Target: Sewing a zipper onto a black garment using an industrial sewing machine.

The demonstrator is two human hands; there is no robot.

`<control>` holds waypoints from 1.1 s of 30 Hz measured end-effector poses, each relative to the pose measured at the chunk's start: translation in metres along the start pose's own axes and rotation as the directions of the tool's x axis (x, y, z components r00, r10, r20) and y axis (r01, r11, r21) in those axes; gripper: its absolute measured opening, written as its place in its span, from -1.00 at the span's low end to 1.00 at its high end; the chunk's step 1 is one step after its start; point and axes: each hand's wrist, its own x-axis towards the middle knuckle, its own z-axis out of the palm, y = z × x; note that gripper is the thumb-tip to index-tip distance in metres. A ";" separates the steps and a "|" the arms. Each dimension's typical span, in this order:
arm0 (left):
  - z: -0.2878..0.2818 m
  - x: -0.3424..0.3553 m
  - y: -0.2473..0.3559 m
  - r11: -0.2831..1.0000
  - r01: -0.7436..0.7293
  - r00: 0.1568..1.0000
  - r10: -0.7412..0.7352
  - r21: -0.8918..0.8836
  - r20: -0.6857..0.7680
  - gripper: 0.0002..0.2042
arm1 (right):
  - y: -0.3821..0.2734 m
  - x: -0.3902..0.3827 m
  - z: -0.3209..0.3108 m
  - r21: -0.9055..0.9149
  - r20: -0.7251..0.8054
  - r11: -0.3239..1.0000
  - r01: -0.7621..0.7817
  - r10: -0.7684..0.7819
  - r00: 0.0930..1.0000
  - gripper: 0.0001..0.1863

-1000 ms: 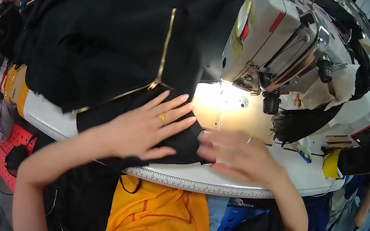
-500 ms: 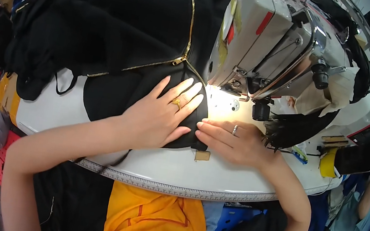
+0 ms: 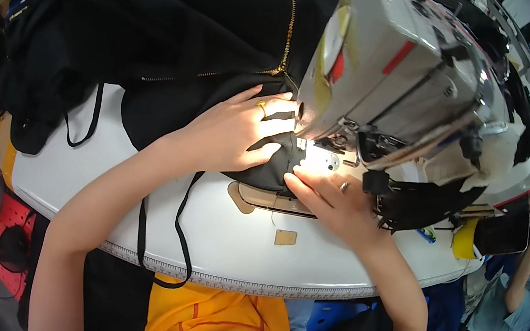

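A black garment (image 3: 161, 29) with a gold metal zipper (image 3: 289, 29) lies bunched over the table and runs up to the sewing machine (image 3: 374, 57). My left hand (image 3: 235, 131), with a yellow ring, rests flat on the cloth, fingers spread; its foremost fingertips are close to the machine head. At the cloth's near right edge, just before the lit needle plate (image 3: 329, 161), my right hand (image 3: 339, 202) touches the fabric with stretched fingers. The machine head hides part of the seam edge. A black drawstring (image 3: 181, 211) hangs from the garment over the table's front edge.
A measuring tape (image 3: 218, 280) runs along the curved front edge of the white table (image 3: 107, 188). A small tan card piece (image 3: 285, 238) lies near me. Dark cloth strips and a yellow tape roll (image 3: 467, 238) are at right. Other people sit at both sides.
The garment's near edge has shifted away from me, uncovering part of the machine bed. My left hand has moved slightly away along with it. The drawstring now dangles over the table edge.
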 end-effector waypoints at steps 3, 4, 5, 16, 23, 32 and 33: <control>0.002 0.002 -0.001 1.000 -0.013 0.999 0.012 -0.015 -0.041 -0.55 | -0.001 0.003 -0.001 0.060 -0.035 0.996 -0.070 0.072 0.997 -0.61; 0.003 0.003 -0.002 1.000 -0.021 0.999 0.021 0.001 -0.050 -0.54 | -0.002 0.003 -0.002 0.058 -0.032 0.996 -0.064 0.066 0.997 -0.61; 0.005 0.002 -0.004 1.000 -0.022 0.998 0.022 -0.001 -0.053 -0.54 | -0.003 0.003 -0.002 0.069 -0.019 0.994 -0.083 0.085 0.996 -0.60; 0.012 0.007 -0.019 0.993 -0.092 0.996 0.093 0.076 -0.013 -0.50 | -0.003 0.006 -0.001 0.011 -0.003 0.995 -0.104 0.104 0.995 -0.58; 0.009 0.009 -0.022 0.983 -0.139 0.990 0.143 0.121 -0.021 -0.54 | -0.004 0.008 0.005 0.106 -0.072 0.989 -0.100 0.108 0.992 -0.56; -0.010 -0.010 0.007 0.968 -0.221 0.942 0.244 0.121 -0.231 -0.67 | 0.003 0.007 0.005 0.250 -0.033 0.953 -0.170 0.184 0.982 -0.65; 0.002 -0.015 0.018 0.976 -0.193 0.925 0.216 0.103 -0.313 -0.64 | 0.002 0.005 0.008 0.334 0.047 0.890 -0.309 0.311 0.949 -0.68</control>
